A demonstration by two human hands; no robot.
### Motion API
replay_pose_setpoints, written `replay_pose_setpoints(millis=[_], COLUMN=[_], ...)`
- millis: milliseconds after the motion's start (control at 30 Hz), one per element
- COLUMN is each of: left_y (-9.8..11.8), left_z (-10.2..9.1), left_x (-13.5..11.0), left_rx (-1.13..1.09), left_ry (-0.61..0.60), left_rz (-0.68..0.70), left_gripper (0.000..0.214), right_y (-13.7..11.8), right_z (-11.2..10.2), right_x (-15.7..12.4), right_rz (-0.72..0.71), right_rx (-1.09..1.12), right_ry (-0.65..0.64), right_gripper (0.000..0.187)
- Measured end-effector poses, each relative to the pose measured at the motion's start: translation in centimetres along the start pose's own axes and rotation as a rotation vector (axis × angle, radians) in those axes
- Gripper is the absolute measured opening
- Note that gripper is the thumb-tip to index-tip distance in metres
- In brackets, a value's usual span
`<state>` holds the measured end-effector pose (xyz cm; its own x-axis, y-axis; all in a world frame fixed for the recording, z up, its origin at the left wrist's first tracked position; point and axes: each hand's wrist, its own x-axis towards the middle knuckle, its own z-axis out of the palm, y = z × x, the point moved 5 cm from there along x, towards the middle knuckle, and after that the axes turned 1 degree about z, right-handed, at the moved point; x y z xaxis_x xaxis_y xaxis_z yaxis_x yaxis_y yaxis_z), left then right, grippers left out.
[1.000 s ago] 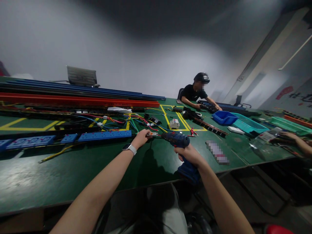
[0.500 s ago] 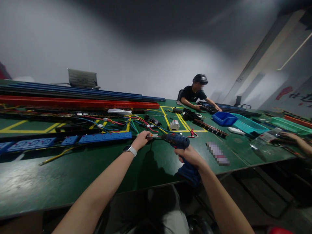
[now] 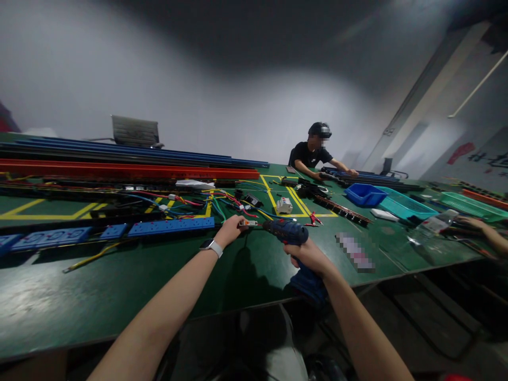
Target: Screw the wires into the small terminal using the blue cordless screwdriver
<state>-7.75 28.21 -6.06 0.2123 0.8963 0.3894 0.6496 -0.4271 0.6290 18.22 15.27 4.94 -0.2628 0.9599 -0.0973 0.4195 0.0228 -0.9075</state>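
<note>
My right hand (image 3: 310,256) is closed round the grip of a blue cordless drill (image 3: 286,232), whose bit points left at a small white and orange connector (image 3: 248,223). My left hand (image 3: 230,229), with a watch on the wrist, pinches that connector just above the green table (image 3: 119,286). Red, blue and green wires (image 3: 222,203) trail from the connector toward the back. A row of blue socket strips (image 3: 170,226) lies just left of my left hand.
Long red and blue rails (image 3: 130,170) run along the table's far left. A white breaker (image 3: 284,205), blue bin (image 3: 364,194) and teal trays (image 3: 402,206) lie to the right. One person in black sits at the far end; another person's hand (image 3: 474,223) rests at right.
Both hands and the drill have stayed together at the connector. The view has tipped slightly upward, so everything sits a little lower in the picture.
</note>
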Motion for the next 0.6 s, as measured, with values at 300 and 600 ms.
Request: replay_pose_setpoints(millis=[300, 600], left_y=[0.15, 0.29], left_z=[-0.19, -0.32], left_x=[-0.06, -0.12], left_rx=[0.002, -0.023], left_ry=[-0.003, -0.009], left_rz=[0.017, 0.012], left_gripper=[0.019, 0.019], right_y=[0.04, -0.59], right_z=[-0.06, -0.07], right_x=[-0.05, -0.37], right_rz=[0.001, 0.033], right_rx=[-0.003, 0.020], right_ry=[-0.001, 0.005], right_gripper=[0.012, 0.013])
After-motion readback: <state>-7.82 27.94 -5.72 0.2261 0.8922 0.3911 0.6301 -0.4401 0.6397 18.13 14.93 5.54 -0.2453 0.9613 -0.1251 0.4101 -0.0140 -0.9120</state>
